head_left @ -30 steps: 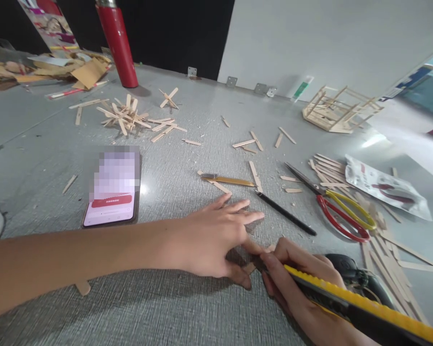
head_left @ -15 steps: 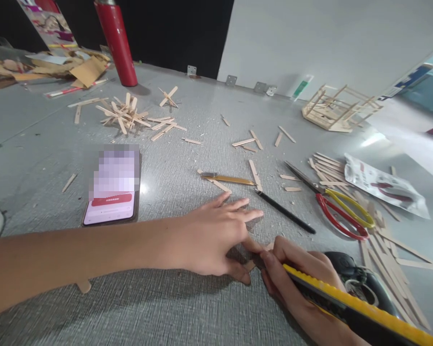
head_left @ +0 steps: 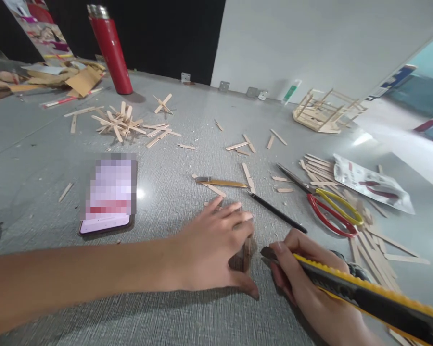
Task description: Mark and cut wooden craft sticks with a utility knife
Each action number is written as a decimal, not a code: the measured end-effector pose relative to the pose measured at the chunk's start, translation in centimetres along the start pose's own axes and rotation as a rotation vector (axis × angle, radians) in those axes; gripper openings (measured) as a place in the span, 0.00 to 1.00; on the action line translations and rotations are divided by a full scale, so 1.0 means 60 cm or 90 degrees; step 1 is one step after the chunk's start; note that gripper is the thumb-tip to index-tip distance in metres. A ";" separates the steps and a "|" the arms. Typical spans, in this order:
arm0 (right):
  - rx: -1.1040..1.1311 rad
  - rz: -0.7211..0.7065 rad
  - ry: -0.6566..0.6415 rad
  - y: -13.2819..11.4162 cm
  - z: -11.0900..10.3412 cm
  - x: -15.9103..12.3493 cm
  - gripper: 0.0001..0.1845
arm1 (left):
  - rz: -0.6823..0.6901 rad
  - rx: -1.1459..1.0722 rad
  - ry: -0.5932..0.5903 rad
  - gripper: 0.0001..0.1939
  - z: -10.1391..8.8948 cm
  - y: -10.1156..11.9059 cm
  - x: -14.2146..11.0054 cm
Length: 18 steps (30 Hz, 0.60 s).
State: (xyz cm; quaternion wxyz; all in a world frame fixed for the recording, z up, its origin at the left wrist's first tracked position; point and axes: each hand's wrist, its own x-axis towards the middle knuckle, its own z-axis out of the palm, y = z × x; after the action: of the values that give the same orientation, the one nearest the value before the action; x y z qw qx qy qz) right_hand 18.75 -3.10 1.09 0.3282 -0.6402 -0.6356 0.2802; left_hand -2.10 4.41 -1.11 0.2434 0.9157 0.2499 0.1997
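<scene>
My left hand (head_left: 216,245) lies low over the grey table with its fingers spread and thumb apart. Under the palm and index finger, a brown wooden piece (head_left: 247,252) shows in part; the rest of it is covered. My right hand (head_left: 306,283) grips a yellow and black utility knife (head_left: 361,293), its dark blade pointing left toward that piece with a small gap between. Just beyond my left fingertips are a thin brass-coloured craft knife (head_left: 223,183) and a wooden stick (head_left: 248,177). A black pen-like tool (head_left: 277,212) lies between the hands, farther back.
Scissors (head_left: 334,211) with red and yellow handles lie at right, beside many wooden sticks (head_left: 373,254) and a white packet (head_left: 373,185). A phone (head_left: 108,226) is at left. Behind stand a red flask (head_left: 111,53), a stick pile (head_left: 119,122) and a wooden stick frame (head_left: 326,113).
The knife blade has come away from the wooden piece, and my right hand has shifted slightly right. My left hand has moved a little down. The whole view has shifted slightly.
</scene>
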 end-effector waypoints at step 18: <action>0.075 0.019 -0.021 0.015 -0.036 0.003 0.17 | 0.154 0.161 -0.271 0.40 -0.096 0.033 -0.008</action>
State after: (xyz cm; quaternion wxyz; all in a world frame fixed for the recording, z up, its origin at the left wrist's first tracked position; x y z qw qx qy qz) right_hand 20.99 -3.03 1.75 0.3506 -0.6245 -0.6137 0.3324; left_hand -4.59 4.65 4.49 0.1488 0.9833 0.1052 -0.0024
